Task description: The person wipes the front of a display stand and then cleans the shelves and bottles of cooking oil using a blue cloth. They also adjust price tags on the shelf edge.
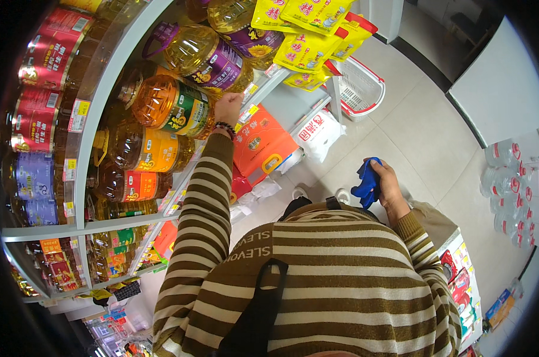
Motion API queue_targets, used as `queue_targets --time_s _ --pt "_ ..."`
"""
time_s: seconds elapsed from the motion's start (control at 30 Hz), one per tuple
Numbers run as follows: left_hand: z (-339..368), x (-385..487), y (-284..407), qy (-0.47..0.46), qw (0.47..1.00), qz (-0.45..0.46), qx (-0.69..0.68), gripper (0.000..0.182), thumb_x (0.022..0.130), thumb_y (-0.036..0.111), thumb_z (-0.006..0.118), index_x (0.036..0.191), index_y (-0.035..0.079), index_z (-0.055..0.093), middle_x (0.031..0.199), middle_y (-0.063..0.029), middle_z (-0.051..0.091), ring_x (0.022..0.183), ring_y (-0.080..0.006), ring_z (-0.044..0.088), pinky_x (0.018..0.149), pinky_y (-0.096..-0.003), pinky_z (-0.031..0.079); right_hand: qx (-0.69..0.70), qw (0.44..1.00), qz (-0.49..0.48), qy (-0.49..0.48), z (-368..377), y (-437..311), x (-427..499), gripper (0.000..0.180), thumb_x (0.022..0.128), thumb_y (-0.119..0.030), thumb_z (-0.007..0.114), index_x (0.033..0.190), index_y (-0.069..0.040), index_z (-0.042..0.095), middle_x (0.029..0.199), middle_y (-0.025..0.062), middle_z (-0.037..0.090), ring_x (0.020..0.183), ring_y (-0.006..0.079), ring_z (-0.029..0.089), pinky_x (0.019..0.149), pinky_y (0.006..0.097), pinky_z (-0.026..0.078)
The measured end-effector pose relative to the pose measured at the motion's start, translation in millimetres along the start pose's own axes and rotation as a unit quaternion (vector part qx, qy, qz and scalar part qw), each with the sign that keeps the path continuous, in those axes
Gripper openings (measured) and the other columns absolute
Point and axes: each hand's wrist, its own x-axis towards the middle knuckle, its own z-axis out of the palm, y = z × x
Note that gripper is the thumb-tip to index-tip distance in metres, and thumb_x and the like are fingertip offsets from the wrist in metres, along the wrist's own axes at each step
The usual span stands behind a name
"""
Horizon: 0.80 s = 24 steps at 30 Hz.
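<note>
My left hand (228, 108), with a dark beaded bracelet at the wrist, is at the shelf's front edge with its fingers curled. It is beside a green-labelled cooking oil bottle (176, 107) and just below a purple-labelled sunflower oil bottle (207, 60). Whether its fingers grip anything is hidden. Held low at my right side, my right hand (389, 184) is closed on a crumpled blue cloth (366, 183). More oil bottles, such as an orange-labelled one (155, 149), stand in the same row.
Yellow seasoning packets (303, 51) overhang the shelf end, near a white basket with a red rim (363, 87). Under the shelf are an orange carton (263, 147) and a white bag (321, 134). Large clear water bottles (508, 192) stand far right; a goods display (461, 285) is behind my right arm.
</note>
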Motion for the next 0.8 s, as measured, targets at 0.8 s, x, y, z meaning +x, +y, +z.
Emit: queue_targets --time_s 0.8 --pt "-5 1 -16 -0.041 0.997 0.017 -0.063 0.022 0.093 0.019 0.069 0.107 0.002 0.073 0.096 -0.0073 0.073 0.086 -0.0161 0.067 0.079 -0.0324 0.053 0.001 1.0 0.012 0.012 4 -1 -1 0.033 0.099 -0.028 0.057 0.117 -0.001 0.061 0.091 0.0096 0.066 0.069 0.0156 0.062 0.049 0.0253 0.048"
